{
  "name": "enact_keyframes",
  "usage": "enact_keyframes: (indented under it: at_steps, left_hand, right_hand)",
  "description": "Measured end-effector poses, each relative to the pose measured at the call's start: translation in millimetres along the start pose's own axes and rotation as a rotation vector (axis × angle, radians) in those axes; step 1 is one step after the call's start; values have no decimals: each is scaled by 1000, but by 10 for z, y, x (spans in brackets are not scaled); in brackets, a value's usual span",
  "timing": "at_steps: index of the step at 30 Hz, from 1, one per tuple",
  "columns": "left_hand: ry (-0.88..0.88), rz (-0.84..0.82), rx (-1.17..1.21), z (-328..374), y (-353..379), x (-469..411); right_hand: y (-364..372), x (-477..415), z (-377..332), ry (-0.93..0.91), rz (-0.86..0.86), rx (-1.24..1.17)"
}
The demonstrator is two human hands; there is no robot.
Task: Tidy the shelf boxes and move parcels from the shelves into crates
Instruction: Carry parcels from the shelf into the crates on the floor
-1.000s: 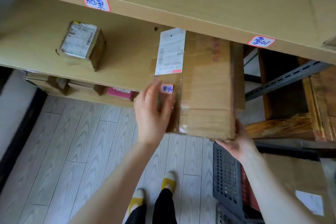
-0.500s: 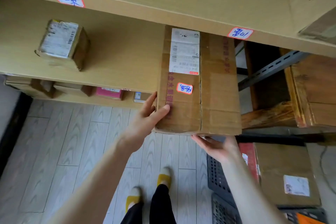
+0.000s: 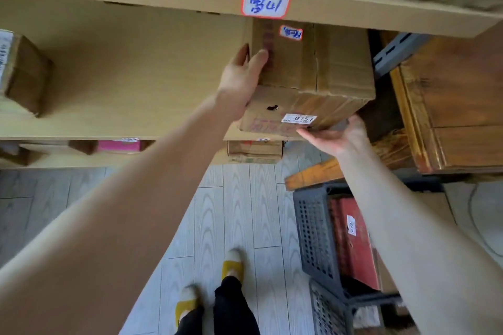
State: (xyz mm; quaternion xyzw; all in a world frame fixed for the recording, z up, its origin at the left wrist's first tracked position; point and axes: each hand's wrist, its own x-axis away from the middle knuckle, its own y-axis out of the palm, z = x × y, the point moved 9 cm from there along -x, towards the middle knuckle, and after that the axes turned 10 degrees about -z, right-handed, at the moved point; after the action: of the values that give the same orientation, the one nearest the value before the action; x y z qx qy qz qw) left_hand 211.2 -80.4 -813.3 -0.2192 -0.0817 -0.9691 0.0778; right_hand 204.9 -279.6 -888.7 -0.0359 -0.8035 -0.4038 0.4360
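Small parcel (image 3: 24, 73) sits far L on the shelf (image 3: 136, 76). My L hand (image 3: 239, 81) grips the big box (image 3: 313, 71) at its L edge, thumb on top, fingers down the side. Box is at the shelf's R end, under the label (image 3: 266, 3), near end past the shelf lip. My R hand (image 3: 334, 136), palm up w/ fingers straight, props its near R corner. Below R: gray crate (image 3: 315, 226) w/ a red parcel (image 3: 356, 239) inside.
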Motion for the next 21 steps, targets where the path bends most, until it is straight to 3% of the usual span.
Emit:
enact_keyframes:
  at_steps: [5,8,10,13,18,21]
  left_hand:
    - [14,39,116,-34,-69,8]
    - [65,220,295,-444,-319,139]
    - [79,335,206,-993,-495,231]
    - [-68,263,-47,-2101,-599,60]
    - [-188,219,-286,-3329,-879,-680]
    - [-139,230,-402,-3671,-943,-1165]
  right_hand:
    - [-205,-87,-5,-35,82,15]
    - [-533,-186,88,-197,191,140]
    - [-882,-318,265,-272,323,329]
    - [-1376,-734,614,-273,430,619]
    - [-1840,-1675,755,-398,435,1135]
    - [-2061,-2210,680,-510,420,1180]
